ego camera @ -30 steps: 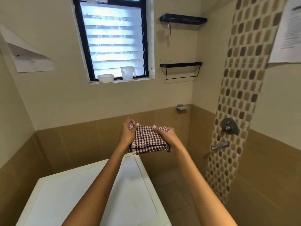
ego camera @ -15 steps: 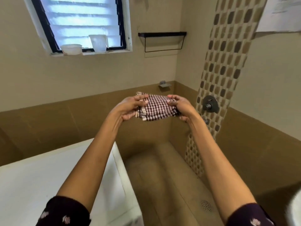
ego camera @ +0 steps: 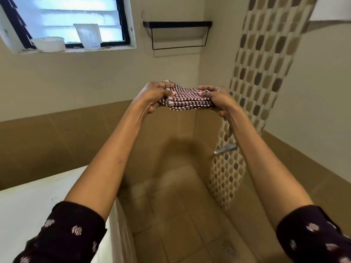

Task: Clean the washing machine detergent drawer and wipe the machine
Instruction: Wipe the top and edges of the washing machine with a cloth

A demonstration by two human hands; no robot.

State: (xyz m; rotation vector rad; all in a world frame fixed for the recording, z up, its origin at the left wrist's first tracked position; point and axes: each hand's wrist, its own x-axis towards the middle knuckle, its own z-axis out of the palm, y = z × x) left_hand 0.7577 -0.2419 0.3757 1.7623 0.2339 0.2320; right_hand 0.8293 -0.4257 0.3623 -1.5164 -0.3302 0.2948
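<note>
A folded brown-and-white checked cloth [ego camera: 187, 99] is held flat at arm's length in front of me, above the tiled floor. My left hand [ego camera: 154, 95] grips its left end, thumb on top and fingers curled beneath. My right hand [ego camera: 216, 98] grips the right end the same way. The white top of the washing machine [ego camera: 28, 209] lies at the lower left, under my left arm. No detergent drawer is in view.
A window sill holds a white bowl [ego camera: 49, 43] and a clear jug [ego camera: 88, 36]. A black wall shelf [ego camera: 177, 24] hangs at the back. A metal tap spout [ego camera: 226, 148] juts from the mosaic strip on the right. A floor drain [ego camera: 228, 250] sits below.
The view has tilted down and shifted right, so the machine top slid to the left. The cloth has gone from hanging upright to lying flat between both hands.
</note>
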